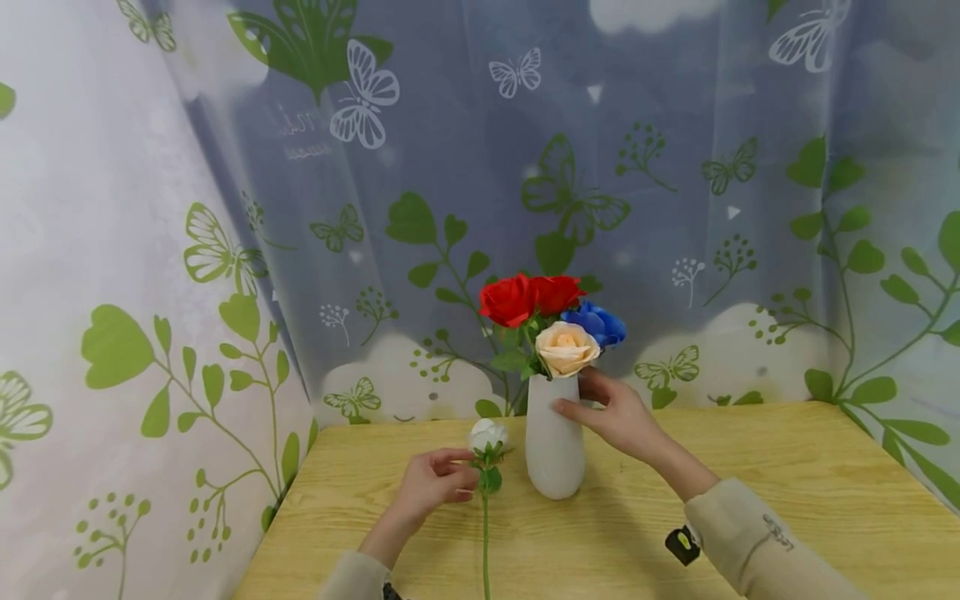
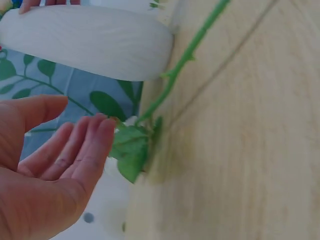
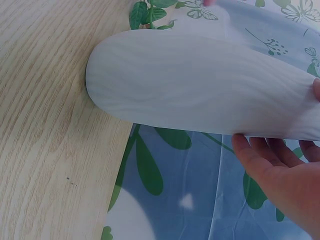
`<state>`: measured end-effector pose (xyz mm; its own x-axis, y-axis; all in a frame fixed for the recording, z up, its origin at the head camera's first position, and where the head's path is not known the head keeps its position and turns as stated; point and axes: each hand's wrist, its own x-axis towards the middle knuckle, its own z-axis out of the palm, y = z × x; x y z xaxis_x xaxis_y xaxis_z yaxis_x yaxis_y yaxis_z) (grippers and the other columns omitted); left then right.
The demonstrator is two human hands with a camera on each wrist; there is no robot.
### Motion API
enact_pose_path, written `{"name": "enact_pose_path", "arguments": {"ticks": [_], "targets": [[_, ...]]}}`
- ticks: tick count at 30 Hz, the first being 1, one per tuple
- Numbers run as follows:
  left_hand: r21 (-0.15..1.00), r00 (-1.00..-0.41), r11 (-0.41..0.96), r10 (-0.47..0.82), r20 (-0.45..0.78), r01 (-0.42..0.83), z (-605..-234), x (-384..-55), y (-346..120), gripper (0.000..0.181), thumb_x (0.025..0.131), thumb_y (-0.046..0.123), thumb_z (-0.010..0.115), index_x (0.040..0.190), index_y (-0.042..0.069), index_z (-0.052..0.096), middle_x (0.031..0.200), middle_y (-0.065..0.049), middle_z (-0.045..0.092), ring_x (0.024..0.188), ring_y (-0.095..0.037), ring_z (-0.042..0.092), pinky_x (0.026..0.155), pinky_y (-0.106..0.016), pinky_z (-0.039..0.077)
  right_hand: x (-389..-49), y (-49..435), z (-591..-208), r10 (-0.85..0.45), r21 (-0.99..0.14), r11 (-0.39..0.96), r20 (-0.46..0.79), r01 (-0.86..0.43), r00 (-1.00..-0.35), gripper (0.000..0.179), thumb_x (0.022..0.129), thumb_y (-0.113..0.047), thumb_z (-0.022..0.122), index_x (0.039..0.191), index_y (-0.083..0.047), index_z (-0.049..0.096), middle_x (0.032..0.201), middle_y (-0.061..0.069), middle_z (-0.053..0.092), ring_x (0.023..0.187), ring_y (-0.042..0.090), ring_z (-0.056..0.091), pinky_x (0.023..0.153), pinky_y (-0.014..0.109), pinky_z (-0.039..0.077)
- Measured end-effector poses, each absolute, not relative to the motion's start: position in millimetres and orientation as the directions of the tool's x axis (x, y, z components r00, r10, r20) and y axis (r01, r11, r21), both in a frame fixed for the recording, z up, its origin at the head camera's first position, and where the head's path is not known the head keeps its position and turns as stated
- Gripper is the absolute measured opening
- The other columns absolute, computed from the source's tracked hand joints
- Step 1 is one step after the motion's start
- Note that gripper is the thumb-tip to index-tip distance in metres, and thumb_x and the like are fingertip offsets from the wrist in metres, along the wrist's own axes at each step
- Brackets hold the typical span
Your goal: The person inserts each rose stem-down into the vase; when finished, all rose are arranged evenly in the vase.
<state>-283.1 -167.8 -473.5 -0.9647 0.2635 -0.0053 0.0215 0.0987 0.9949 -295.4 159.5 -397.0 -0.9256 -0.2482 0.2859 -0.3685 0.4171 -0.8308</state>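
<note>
A white vase [image 1: 555, 450] stands upright on the table, and my right hand [image 1: 618, 417] grips its upper part, thumb in front and fingers round the far side. Two red roses [image 1: 508, 300], a blue flower [image 1: 603, 325] and a peach rose [image 1: 567, 350] fill its mouth. Left of the vase lies a white rose [image 1: 487, 435], its green stem [image 1: 486, 533] running toward the near edge. My left hand [image 1: 438, 482] is beside the bloom with relaxed fingers. In the left wrist view its fingertips are right at the leaves [image 2: 131, 150], with the palm holding nothing.
The wooden table [image 1: 750, 467] ends at a patterned curtain [image 1: 450, 167] close behind the vase. Another curtain panel [image 1: 135, 250] borders the left side. A small black device [image 1: 682, 545] hangs by the right sleeve [image 1: 757, 533].
</note>
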Motion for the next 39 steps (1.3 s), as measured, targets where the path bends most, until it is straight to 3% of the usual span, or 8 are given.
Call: {"name": "enact_pose_path", "arguments": {"ticks": [5, 12, 19, 29, 39], "targets": [[0.990, -0.955, 0.136, 0.288, -0.074, -0.036, -487.1, -281.1, -171.5, 0.048, 0.093, 0.003, 0.072, 0.136, -0.016, 0.059, 0.100, -0.012, 0.076, 0.087, -0.019, 0.075, 0.083, -0.043, 0.068, -294.7, 159.4, -395.2, -0.241, -0.828, 0.423, 0.289, -0.368, -0.927, 0.070, 0.099, -0.040, 0.075, 0.157, -0.012, 0.049, 0.152, 0.018, 0.059, 0.137, 0.041, 0.059, 0.107, 0.056, 0.057], [0.985, -0.949, 0.156, 0.296, -0.112, -0.067, -503.0, -276.6, -170.3, 0.046, 0.092, -0.001, 0.073, 0.133, -0.016, 0.059, 0.100, -0.025, 0.078, 0.079, -0.021, 0.077, 0.076, -0.041, 0.068, -294.8, 159.7, -396.5, -0.246, -0.831, 0.416, 0.290, -0.371, -0.925, 0.069, 0.099, -0.040, 0.075, 0.157, -0.012, 0.049, 0.152, 0.018, 0.059, 0.138, 0.041, 0.059, 0.107, 0.055, 0.057], [0.994, -0.937, 0.065, 0.334, -0.100, -0.083, -515.3, -270.3, -163.7, 0.059, 0.088, -0.012, 0.073, 0.141, -0.019, 0.048, 0.104, -0.025, 0.076, 0.079, -0.018, 0.075, 0.076, -0.043, 0.068, -294.2, 159.3, -398.2, -0.247, -0.833, 0.410, 0.291, -0.372, -0.924, 0.068, 0.099, -0.039, 0.075, 0.157, -0.014, 0.049, 0.152, 0.017, 0.059, 0.137, 0.040, 0.059, 0.107, 0.056, 0.057], [0.993, -0.947, 0.075, 0.302, -0.110, -0.092, -522.8, -268.6, -154.5, 0.062, 0.086, -0.015, 0.075, 0.143, -0.013, 0.051, 0.097, -0.013, 0.074, 0.078, -0.017, 0.075, 0.068, -0.037, 0.068, -294.1, 158.1, -398.2, -0.252, -0.834, 0.402, 0.297, -0.379, -0.921, 0.069, 0.099, -0.038, 0.075, 0.158, -0.014, 0.049, 0.152, 0.017, 0.059, 0.137, 0.040, 0.060, 0.107, 0.056, 0.057], [0.995, -0.939, 0.045, 0.330, -0.094, -0.084, -514.5, -273.5, -164.3, 0.065, 0.091, -0.010, 0.071, 0.149, -0.016, 0.041, 0.101, -0.007, 0.072, 0.085, -0.015, 0.076, 0.075, -0.034, 0.068, -294.7, 158.8, -397.4, -0.244, -0.830, 0.412, 0.296, -0.375, -0.923, 0.068, 0.099, -0.039, 0.075, 0.156, -0.013, 0.050, 0.150, 0.017, 0.061, 0.136, 0.040, 0.061, 0.107, 0.056, 0.057]]}}
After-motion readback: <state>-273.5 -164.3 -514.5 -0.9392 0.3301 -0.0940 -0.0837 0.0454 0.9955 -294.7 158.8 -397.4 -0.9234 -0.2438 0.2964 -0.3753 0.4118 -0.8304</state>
